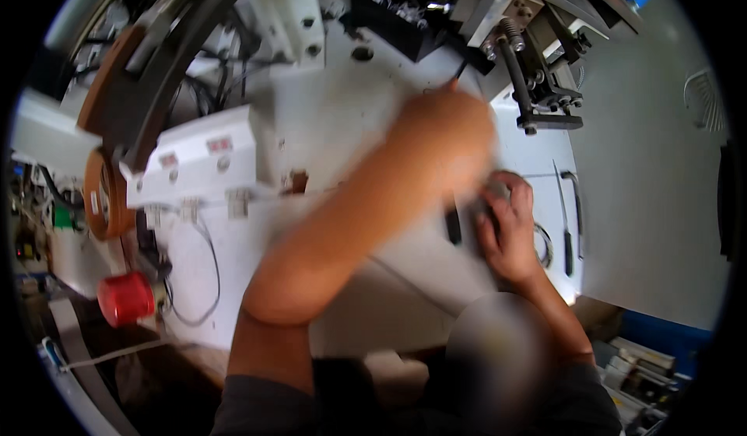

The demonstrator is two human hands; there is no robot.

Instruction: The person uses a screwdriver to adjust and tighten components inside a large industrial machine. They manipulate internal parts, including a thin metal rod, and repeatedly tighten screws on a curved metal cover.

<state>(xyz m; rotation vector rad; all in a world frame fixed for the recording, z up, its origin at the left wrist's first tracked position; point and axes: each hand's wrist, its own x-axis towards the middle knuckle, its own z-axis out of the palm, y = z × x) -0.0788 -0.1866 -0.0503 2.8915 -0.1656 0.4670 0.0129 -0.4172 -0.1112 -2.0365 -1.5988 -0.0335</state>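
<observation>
My left arm reaches across from the lower left, and my left hand (450, 136) is smeared by motion over the machine's white base plate (334, 136). Its fingers are hidden, so its hold cannot be made out. Just below it shows a short black handle-like piece (453, 226); whether the hand touches it is unclear. My right hand (510, 230) is close by on the right, its fingers curled inward around something dark that is blurred and mostly covered. Beside that hand lie a metal ring (544, 245) and a slender tool with a black handle (567, 253).
A black bin with small metal parts (401, 16) stands at the back. A clamp mechanism with a spring (537, 86) overhangs the right rear. On the left are a white cover block (202, 156), a red knob-like part (126, 297) and a loose cable (214, 280).
</observation>
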